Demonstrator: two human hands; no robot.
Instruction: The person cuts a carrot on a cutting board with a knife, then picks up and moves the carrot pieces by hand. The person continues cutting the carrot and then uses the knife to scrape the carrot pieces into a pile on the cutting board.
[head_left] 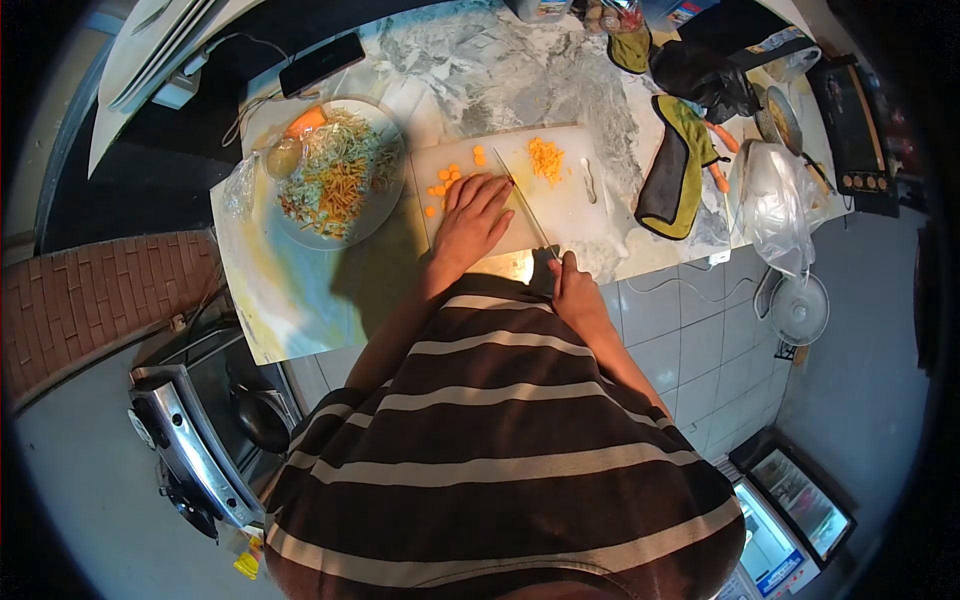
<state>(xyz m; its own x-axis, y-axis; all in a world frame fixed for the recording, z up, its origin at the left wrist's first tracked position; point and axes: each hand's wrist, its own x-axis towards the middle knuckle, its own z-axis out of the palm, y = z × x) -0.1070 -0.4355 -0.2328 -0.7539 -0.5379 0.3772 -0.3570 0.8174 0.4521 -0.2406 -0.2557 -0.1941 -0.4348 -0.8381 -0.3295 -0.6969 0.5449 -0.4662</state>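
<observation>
On a pale cutting board (pixel 585 222), my left hand (pixel 470 222) presses down with its fingers together beside a knife blade. What lies under those fingertips is mostly hidden. My right hand (pixel 577 290) is wrapped round the handle of the knife (pixel 530 212), whose blade slants up and left across the board. Orange carrot slices (pixel 479 155) lie around my left fingers, left of the blade. A pile of finely cut carrot (pixel 545 160) sits right of the blade, and a small white peeler-like tool (pixel 589 180) lies near the board's right side.
A large clear plate (pixel 398 190) of shredded vegetables stands left, with a phone (pixel 322 65) behind it. Right of the board are a black-and-yellow cloth (pixel 672 175), whole carrots (pixel 720 178), a plastic bag (pixel 778 205) and a bowl (pixel 779 118).
</observation>
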